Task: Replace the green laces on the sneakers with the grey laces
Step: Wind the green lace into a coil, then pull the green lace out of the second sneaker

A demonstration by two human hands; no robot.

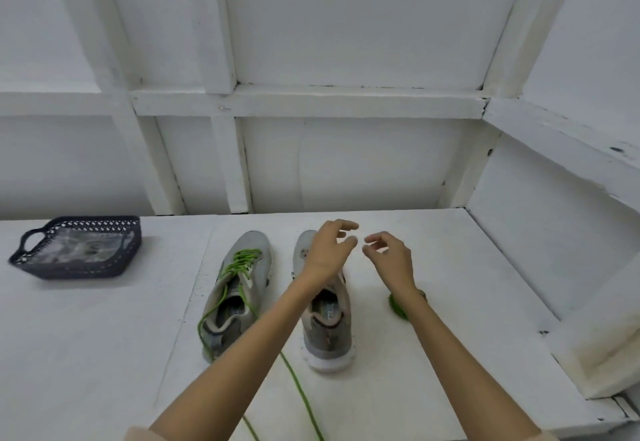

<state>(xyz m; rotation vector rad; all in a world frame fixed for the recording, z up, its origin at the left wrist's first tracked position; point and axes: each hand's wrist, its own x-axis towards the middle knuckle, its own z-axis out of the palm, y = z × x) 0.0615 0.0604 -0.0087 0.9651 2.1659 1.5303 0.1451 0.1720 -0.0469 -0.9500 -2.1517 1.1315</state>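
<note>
A white-painted table (pixel 104 354) stands against white panelled walls (pixel 346 24) crossed by wooden battens (pixel 308 102).

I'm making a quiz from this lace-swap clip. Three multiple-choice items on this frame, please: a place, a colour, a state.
1. Where is the basket? A. left of the left sneaker B. between the sneakers C. right of both
2. Lace colour in the left sneaker? A. grey B. green C. white
3. The left hand and right hand hold? A. a sneaker B. nothing C. the basket
Key: A, it sits far left; B, the green lace threads its eyelets; B, both hover empty.
</note>
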